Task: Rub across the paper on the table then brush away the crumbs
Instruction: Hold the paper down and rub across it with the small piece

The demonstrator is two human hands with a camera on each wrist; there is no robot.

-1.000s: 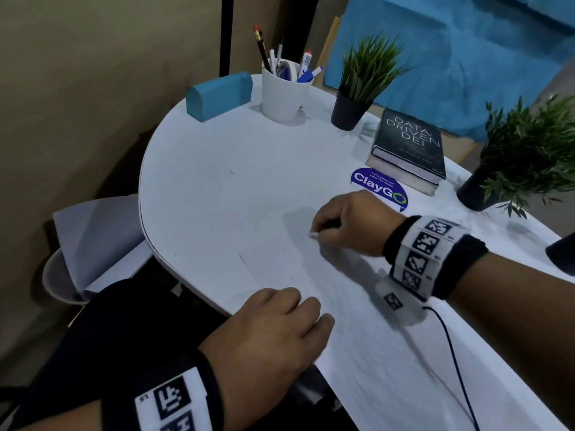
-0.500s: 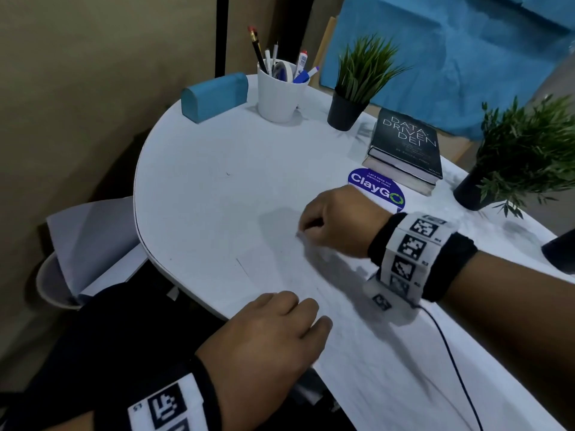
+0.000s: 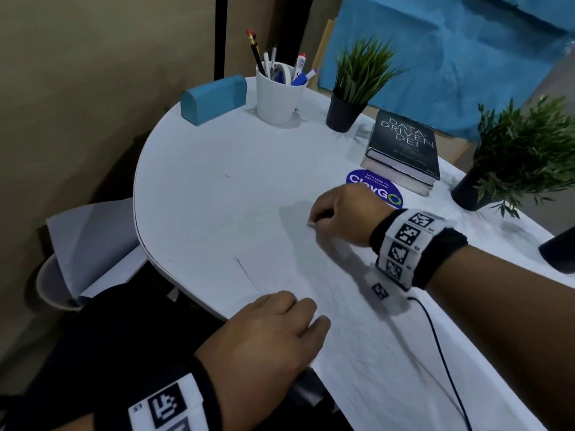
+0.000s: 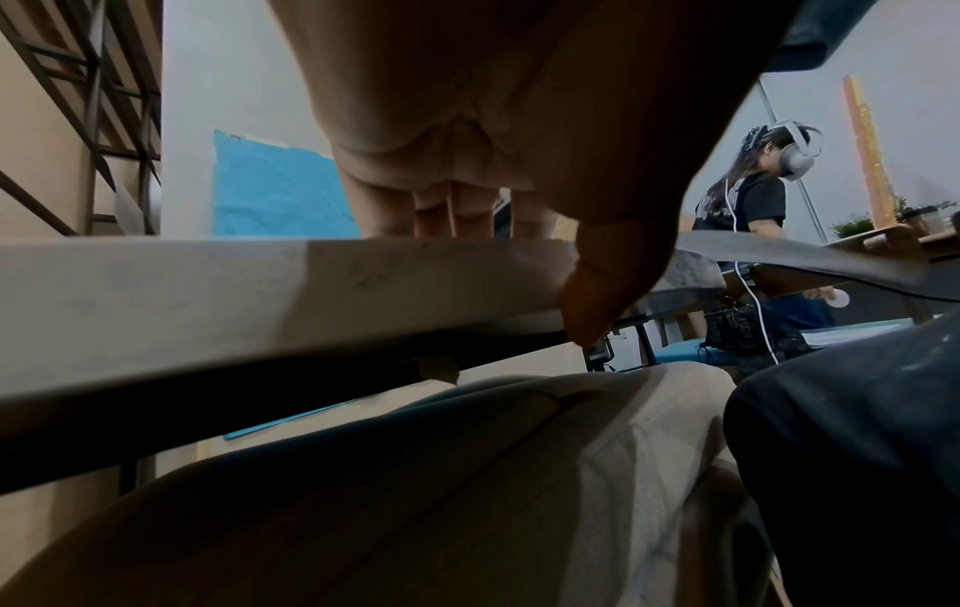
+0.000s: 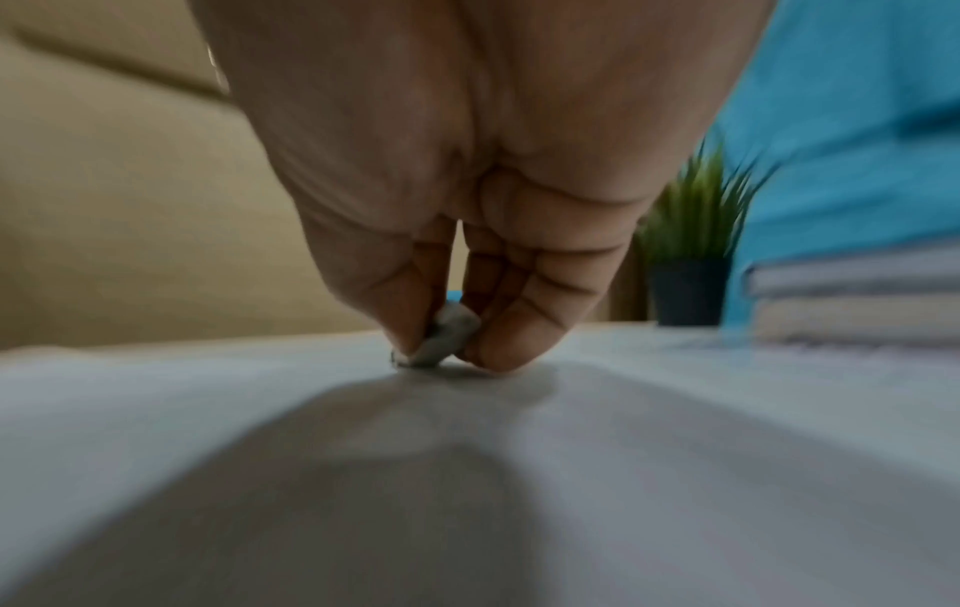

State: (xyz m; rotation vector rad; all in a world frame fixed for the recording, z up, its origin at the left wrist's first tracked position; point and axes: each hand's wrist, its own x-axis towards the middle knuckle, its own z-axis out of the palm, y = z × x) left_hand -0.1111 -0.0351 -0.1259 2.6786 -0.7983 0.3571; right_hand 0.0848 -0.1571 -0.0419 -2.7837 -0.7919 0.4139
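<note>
A white sheet of paper (image 3: pixel 280 265) lies on the white table (image 3: pixel 202 181), near its front edge. My right hand (image 3: pixel 339 213) pinches a small white eraser (image 5: pixel 446 341) between thumb and fingers and presses its tip onto the paper (image 5: pixel 675 410). Only a sliver of the eraser (image 3: pixel 311 224) shows in the head view. My left hand (image 3: pixel 273 325) rests on the near corner of the paper with fingers loosely bent, at the table edge (image 4: pixel 207 295). In the left wrist view the fingers (image 4: pixel 446 209) lie on top of the table and the thumb hangs over its edge.
At the back stand a white cup of pens (image 3: pixel 278 94), a blue case (image 3: pixel 214 99) and a small potted plant (image 3: pixel 357 88). A stack of books (image 3: pixel 404 147), a blue sticker (image 3: pixel 375 188) and a second plant (image 3: pixel 522 163) are to the right. A cable (image 3: pixel 441 343) trails from my right wrist.
My right hand with the eraser has slid a little back and forth across the paper. The left hand has stayed in place on the paper.
</note>
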